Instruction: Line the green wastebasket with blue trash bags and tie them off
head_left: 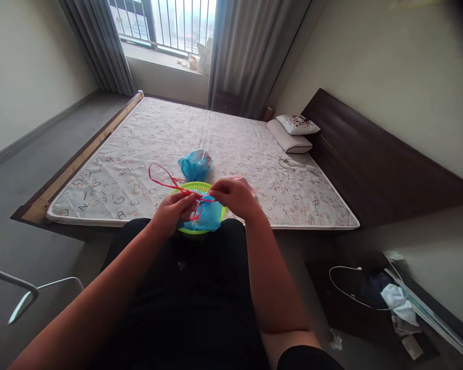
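Between my hands runs a thin red cord point(160, 183), with a loose loop standing out to the left and a tangle hanging below. My left hand point(176, 208) pinches the cord between thumb and fingers. Fingertips closed, my right hand point(235, 198) grips the cord a little to the right. Under both hands sits a yellow-green plastic basket point(195, 186) at my lap, with a blue plastic bag point(212, 216) inside it. Another blue plastic bag point(196, 165) lies on the mattress just beyond. A pink item point(246, 185) is partly hidden behind my right hand.
The bare patterned mattress point(170, 128) spreads ahead on a wooden bed frame point(81, 149). Pillows point(293, 134) lie by the dark headboard point(370, 149). At lower right, a dark bedside surface point(339, 303) holds a white cable and cloths. A metal tube point(11, 277) stands at lower left.
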`<state>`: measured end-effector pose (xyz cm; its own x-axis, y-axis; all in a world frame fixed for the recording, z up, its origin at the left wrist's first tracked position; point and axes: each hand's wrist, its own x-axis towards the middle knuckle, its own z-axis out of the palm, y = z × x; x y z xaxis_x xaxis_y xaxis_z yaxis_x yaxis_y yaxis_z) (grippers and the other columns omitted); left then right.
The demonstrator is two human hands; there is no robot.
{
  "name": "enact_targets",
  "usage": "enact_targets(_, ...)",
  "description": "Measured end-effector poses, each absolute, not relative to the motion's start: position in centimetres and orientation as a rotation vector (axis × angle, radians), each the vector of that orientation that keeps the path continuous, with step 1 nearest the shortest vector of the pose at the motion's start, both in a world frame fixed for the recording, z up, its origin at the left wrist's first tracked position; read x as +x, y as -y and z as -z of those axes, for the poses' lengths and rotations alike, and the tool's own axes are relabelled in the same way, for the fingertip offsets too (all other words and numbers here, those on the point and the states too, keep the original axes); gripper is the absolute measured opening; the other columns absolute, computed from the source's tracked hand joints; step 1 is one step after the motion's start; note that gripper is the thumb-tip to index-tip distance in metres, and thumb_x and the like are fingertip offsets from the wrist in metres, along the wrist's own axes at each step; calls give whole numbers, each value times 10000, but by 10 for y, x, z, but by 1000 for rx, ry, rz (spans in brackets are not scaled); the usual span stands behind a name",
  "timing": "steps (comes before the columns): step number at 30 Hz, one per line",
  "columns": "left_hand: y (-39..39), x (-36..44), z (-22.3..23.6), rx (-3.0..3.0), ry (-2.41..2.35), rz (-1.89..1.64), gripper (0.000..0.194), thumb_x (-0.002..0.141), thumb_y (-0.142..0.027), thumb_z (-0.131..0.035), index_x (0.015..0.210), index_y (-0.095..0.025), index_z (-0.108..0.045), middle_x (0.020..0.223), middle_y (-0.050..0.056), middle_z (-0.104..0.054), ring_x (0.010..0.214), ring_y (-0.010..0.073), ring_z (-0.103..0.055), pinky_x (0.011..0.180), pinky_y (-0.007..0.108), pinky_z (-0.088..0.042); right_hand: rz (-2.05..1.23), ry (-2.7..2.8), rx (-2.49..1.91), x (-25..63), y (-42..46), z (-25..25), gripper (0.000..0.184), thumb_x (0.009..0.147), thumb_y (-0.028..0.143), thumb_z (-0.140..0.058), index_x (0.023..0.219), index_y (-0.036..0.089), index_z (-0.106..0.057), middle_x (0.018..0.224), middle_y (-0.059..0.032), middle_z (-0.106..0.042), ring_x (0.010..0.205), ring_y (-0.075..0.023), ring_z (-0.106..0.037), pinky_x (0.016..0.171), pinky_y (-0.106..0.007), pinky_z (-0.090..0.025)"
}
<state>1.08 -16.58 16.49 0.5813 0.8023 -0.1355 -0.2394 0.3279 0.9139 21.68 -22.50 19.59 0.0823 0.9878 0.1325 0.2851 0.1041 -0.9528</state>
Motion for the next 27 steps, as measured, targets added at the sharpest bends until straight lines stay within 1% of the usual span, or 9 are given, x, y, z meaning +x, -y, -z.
enact_targets(3, 167, 12, -165, 1000, -678, -815, 354, 782, -444, -874, 933, -138, -780, 692, 23, -667, 440, 39, -367, 414, 185, -329, -882, 1100, -1291, 215, 221, -189, 270, 828, 455, -786, 856, 213, -668, 682, 43, -603, 574, -92, -531, 522, -235, -454)
enact_targets(6, 167, 15, -164, 1039, -703, -762, 371, 789, -466, -877, 874, -136, -731, 762, 66, -743, 421, 31, -335, 401, 193, -349, -875, 876, -1188, 206, 222, -184, 347, 821, 515, -790, 915, 227, -620, 699, 51, -615, 560, -88, -563, 538, -231, -499)
enact_targets(11, 164, 15, -159, 895, -694, -732, 332, 807, -403, -882, 887, -149, -683, 599, -14, -627, 411, 41, -388, 397, 152, -359, -1029, 1024, -1184, 180, 243, -189, 357, 820, 510, -812, 866, 228, -596, 693, 48, -638, 554, -112, -623, 565, -261, -545)
enact_targets(16, 161, 12, -160, 651, -647, -648, 223, 916, -323, -792, 921, -148, -653, 681, -5, -622, 447, 42, -487, 394, 110, -381, -1128, 1274, -1249, 158, 260, -185, 171, 899, 360, -720, 844, 239, -612, 813, 19, -709, 644, -139, -688, 634, -284, -556)
enact_targets(20, 161, 5, -164, 573, -573, -588, 192, 934, -260, -766, 872, -155, -619, 694, -23, -572, 465, 39, -491, 416, 111, -418, -885, 1422, -1380, 162, 261, -177, 138, 938, 363, -672, 873, 241, -673, 787, 5, -699, 702, -160, -659, 710, -313, -551)
enact_targets(22, 161, 1, -166, 595, -524, -542, 191, 914, -249, -782, 857, -162, -622, 672, -31, -529, 486, 62, -515, 426, 132, -432, -614, 1397, -1449, 169, 257, -174, 157, 955, 364, -646, 874, 236, -689, 829, -20, -710, 782, -182, -659, 792, -344, -557)
enact_targets(24, 161, 0, -167, 634, -489, -506, 204, 893, -261, -799, 835, -165, -629, 660, -31, -504, 509, 86, -533, 464, 172, -477, -462, 1398, -1435, 176, 251, -171, 109, 944, 329, -647, 944, 240, -709, 971, -48, -745, 966, -215, -680, 941, -387, -550)
enact_targets(26, 159, 0, -166, 693, -480, -493, 221, 869, -287, -819, 812, -159, -648, 659, -21, -503, 541, 108, -549, 508, 214, -515, -542, 1468, -1360, 180, 242, -166, 178, 913, 315, -688, 1075, 247, -715, 1129, -61, -751, 1120, -228, -672, 1037, -404, -525)
enact_targets(27, 157, 0, -166, 739, -487, -494, 237, 852, -303, -833, 795, -151, -660, 657, -13, -510, 556, 116, -555, 523, 227, -522, -635, 1493, -1323, 181, 238, -162, 237, 902, 324, -709, 1125, 246, -709, 1156, -61, -747, 1127, -223, -677, 1034, -398, -528)
